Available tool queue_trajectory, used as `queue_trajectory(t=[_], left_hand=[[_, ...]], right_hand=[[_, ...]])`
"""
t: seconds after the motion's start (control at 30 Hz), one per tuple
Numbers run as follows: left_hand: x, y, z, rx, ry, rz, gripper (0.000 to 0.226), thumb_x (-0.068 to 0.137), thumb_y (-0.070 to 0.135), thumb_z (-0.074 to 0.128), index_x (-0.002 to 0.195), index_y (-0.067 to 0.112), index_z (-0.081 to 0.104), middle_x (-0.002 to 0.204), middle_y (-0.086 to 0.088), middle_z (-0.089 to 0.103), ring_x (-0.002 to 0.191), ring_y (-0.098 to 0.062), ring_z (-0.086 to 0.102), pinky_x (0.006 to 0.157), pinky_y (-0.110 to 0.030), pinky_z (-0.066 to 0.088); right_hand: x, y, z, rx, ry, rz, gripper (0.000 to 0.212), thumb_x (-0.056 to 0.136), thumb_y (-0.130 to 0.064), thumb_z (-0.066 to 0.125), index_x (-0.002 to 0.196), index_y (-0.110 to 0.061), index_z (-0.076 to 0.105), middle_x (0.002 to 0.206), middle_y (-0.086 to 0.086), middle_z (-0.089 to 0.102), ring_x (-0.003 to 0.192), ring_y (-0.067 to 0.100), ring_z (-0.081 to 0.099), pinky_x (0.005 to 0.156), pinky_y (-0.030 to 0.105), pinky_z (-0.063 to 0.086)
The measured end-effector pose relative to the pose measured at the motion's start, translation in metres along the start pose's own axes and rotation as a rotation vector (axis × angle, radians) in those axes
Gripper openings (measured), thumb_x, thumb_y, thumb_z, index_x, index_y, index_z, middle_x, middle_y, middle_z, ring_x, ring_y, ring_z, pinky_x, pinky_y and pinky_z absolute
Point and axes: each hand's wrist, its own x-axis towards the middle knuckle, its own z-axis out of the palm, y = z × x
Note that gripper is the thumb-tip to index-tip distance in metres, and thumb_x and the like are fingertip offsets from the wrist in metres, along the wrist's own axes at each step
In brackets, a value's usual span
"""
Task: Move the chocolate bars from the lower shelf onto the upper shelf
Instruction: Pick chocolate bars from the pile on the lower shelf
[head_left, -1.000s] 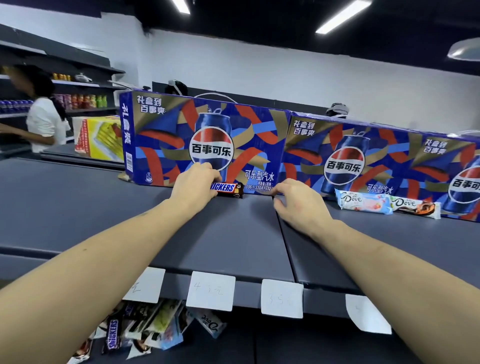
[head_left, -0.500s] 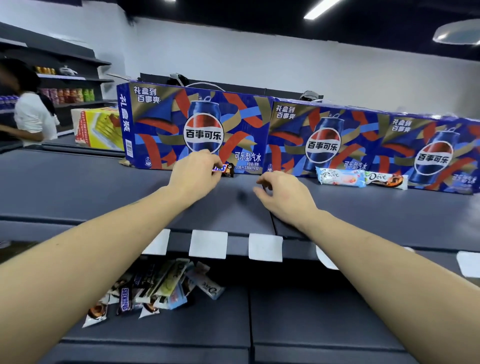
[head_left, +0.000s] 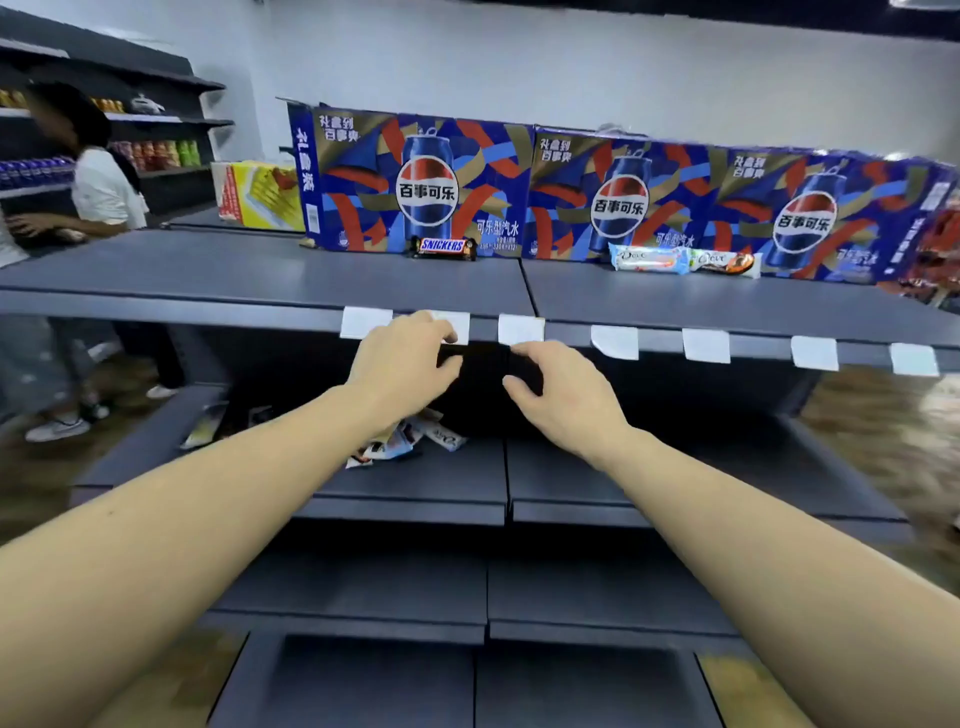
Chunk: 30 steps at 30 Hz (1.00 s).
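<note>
At inspection, both hands were empty with fingers loosely curled: the left hand (head_left: 402, 358) in front of the upper shelf (head_left: 260, 280) edge, the right hand (head_left: 558, 392) beside it, lower. Three bars stood on the upper shelf against the cola cartons (head_left: 519, 192): a Snickers bar (head_left: 443, 247) and two Dove bars (head_left: 683, 261). The remaining chocolate bars (head_left: 410, 441) lay heaped on the lower shelf (head_left: 415, 493), partly hidden by the left forearm. Risk: the overlapping heap could scatter, or one pinch could lift several wrappers. Compared with half a second earlier, the left hand had released the Snickers bar and both hands had dropped below the shelf edge.
</note>
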Motion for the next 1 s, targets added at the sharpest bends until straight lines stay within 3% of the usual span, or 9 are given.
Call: queue_trajectory(t=[0.23,0.5,0.73,1.0], left_hand=[[-0.074,-0.011,0.028,0.013,-0.133,-0.055,0.033,0.090,0.041,0.054,0.118,0.025,0.062,0.111,0.002,0.059,0.101,-0.022,0.058,0.078,-0.035,0.049],[-0.115,-0.048,0.111,-0.037,-0.313,-0.152,0.040,0.094,0.038,0.053,0.131,0.023,0.053,0.127,0.000,0.052,0.118,-0.022,0.048,0.092,-0.037,0.044],[-0.089,-0.091,0.175,-0.091,-0.299,-0.210,0.041,0.094,0.031,0.053,0.134,0.022,0.050,0.130,0.000,0.050,0.118,-0.022,0.047,0.088,-0.034,0.046],[-0.045,-0.135,0.252,-0.018,-0.266,-0.278,0.058,0.092,0.032,0.055,0.145,0.023,0.033,0.136,-0.007,0.039,0.122,-0.026,0.039,0.087,-0.036,0.046]], right_hand=[[-0.055,-0.014,0.037,0.005,-0.184,0.059,0.049,0.095,-0.040,0.054,0.141,-0.024,0.047,0.136,-0.004,0.053,0.123,0.019,0.051,0.099,0.039,0.046],[-0.063,0.007,0.130,0.007,-0.366,0.157,0.052,0.098,-0.038,0.051,0.146,-0.023,0.038,0.144,-0.001,0.045,0.126,0.020,0.049,0.097,0.038,0.044],[-0.028,0.035,0.199,0.005,-0.428,0.217,0.054,0.098,-0.034,0.051,0.147,-0.020,0.035,0.147,0.001,0.040,0.126,0.023,0.048,0.096,0.035,0.043],[0.037,0.067,0.286,-0.016,-0.347,0.196,0.056,0.094,-0.033,0.057,0.145,-0.021,0.038,0.146,0.005,0.038,0.131,0.028,0.038,0.097,0.041,0.045]])
